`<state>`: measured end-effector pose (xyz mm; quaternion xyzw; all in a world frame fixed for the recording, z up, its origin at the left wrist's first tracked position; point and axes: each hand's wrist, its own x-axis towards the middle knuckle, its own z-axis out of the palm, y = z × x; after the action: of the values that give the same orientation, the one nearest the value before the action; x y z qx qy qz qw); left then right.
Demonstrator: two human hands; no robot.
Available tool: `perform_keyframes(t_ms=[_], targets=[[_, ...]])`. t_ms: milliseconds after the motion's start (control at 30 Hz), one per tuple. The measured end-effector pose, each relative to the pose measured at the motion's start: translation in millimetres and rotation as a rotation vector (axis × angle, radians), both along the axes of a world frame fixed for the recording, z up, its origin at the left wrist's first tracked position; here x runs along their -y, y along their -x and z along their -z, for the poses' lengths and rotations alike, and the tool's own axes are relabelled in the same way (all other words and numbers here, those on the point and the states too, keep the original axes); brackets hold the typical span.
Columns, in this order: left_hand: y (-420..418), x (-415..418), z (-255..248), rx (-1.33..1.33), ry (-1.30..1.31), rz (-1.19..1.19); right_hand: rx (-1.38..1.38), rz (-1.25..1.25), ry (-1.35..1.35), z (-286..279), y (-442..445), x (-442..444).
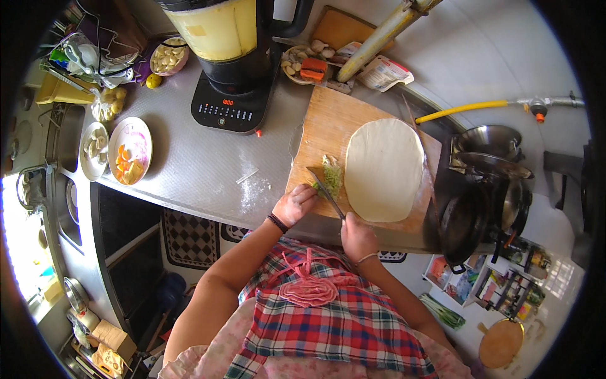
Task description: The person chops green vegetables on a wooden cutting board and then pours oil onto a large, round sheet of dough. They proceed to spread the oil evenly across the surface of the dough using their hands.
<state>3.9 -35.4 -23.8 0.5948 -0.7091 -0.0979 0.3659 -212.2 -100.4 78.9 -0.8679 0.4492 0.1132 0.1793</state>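
My right hand (359,238) grips a kitchen knife (328,196), its blade slanting away to the left over a wooden cutting board (326,113). At the board's near left edge, my left hand (297,204) has its fingers bent on a bit of green onion (316,185) beside the blade; the fingers mostly hide what they hold. Chopped green onion (333,176) lies in a small heap just right of the blade. A rolled-out oval sheet of dough (384,170) covers much of the board's right part.
A blender (227,71) with pale yellow liquid stands at the back. Two plates of food, a white plate (150,156) and a smaller plate (84,168), sit on the left. Flour (253,196) dusts the steel counter (199,166). Pans (466,222) hang or stack at the right.
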Motion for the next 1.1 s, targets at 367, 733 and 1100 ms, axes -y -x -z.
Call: perform_keyframes(t_ms=[367, 733, 1100], targets=[[0, -3, 7, 0.023, 0.003, 0.019, 0.053, 0.030, -0.066, -8, -12, 6], [-9, 3, -18, 0.010, 0.039, -0.031, 0.245, 0.040, 0.019, 4, -13, 12], [1, -2, 0, -0.158, -0.027, -0.145, 0.142, -0.022, 0.004, -33, -16, 12]])
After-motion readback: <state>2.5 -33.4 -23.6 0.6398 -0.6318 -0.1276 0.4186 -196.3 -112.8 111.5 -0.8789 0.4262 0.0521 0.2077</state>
